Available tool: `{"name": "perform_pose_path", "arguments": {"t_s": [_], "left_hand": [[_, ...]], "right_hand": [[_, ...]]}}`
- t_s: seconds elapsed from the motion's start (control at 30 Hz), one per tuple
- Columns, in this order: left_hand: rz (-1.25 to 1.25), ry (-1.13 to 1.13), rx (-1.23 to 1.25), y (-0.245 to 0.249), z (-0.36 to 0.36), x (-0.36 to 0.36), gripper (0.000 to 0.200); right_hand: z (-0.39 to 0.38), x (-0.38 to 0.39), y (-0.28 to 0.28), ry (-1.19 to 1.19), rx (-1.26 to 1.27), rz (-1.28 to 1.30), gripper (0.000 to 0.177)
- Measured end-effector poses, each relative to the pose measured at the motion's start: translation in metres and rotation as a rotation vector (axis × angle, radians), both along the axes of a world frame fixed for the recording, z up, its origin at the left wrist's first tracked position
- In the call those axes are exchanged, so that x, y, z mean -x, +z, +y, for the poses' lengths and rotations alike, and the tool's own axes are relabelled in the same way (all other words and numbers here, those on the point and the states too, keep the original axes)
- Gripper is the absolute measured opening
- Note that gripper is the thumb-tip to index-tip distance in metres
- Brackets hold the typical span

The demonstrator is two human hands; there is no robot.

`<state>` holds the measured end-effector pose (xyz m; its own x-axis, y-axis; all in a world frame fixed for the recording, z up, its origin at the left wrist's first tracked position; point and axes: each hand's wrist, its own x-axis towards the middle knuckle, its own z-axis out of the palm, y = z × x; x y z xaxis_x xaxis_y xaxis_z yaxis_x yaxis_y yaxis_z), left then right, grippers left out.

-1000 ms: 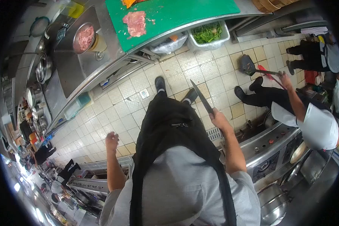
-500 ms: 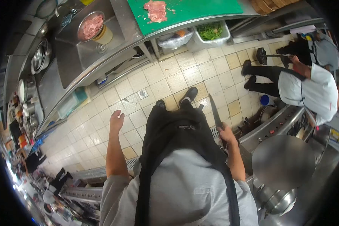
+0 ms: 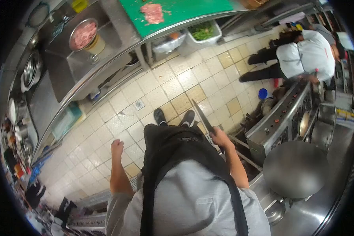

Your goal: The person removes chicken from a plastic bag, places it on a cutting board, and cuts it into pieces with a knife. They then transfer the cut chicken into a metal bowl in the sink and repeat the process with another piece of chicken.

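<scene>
My right hand (image 3: 219,138) is wrapped around the handle of a long knife (image 3: 201,115), its dark blade pointing forward over the tiled floor. My left hand (image 3: 117,146) hangs at my other side with the fingers curled in, and nothing shows in it. Ahead, a piece of raw meat (image 3: 152,13) lies on the green cutting board (image 3: 188,8). More raw meat (image 3: 84,34) fills a metal bowl over the sink (image 3: 63,55), beyond my left hand. Both hands are well apart from the counter.
A tub of green leaves (image 3: 202,32) sits below the counter. At the right, a person in a white shirt (image 3: 306,55) leans beside the stove (image 3: 279,122). A large round blurred shape (image 3: 295,169) covers part of the metal surface near my right arm. Light tiles (image 3: 106,122) cover the floor.
I have stepped forward with the knife, and my left fingers have curled in. The person at the right has bent toward the stove; the dark long-handled tool they held is out of sight.
</scene>
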<state>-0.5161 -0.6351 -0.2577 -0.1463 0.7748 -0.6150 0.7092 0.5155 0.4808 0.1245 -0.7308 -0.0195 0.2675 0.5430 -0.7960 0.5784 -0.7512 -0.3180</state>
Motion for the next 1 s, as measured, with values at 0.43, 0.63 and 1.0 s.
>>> {"name": "perform_pose_path", "arguments": {"t_s": [0.43,0.63,1.0], "left_hand": [[-0.175,0.056,0.153,0.092,0.038,-0.120,0.044],[-0.155,0.067,0.133,0.093,0.044,-0.124,0.038],[-0.052,-0.050,-0.003,0.099,-0.004,-0.140,0.043]], "right_hand": [[-0.097,-0.031,-0.063,-0.085,-0.007,-0.007,0.036],[-0.138,-0.046,-0.085,-0.120,0.051,0.008,0.036],[-0.086,-0.076,-0.087,0.017,-0.003,0.041,0.036]]}}
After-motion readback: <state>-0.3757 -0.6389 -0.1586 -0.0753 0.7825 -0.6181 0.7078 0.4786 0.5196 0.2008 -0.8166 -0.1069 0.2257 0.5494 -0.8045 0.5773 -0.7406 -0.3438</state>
